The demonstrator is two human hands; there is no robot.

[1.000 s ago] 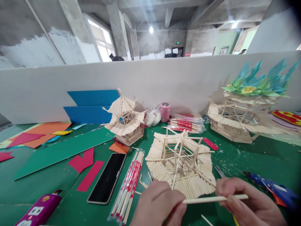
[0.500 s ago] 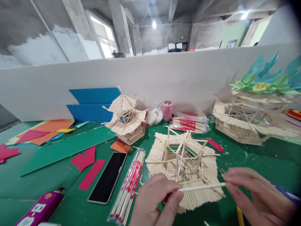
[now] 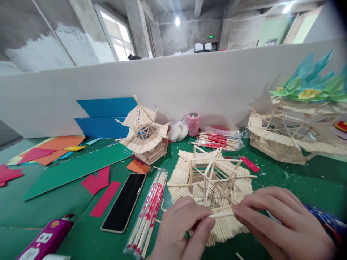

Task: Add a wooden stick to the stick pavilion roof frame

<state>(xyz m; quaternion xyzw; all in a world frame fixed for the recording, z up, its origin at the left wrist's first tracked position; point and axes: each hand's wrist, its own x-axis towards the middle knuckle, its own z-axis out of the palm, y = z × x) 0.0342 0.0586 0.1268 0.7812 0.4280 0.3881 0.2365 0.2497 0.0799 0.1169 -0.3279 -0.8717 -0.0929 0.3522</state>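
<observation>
both hands low, just in front of the stick model. left hand and right hand each pinch one end of a stick, fingers curled, stick level.

Stick model blocks ahead; chopstick pack, phone crowd left; bare mat right.
</observation>
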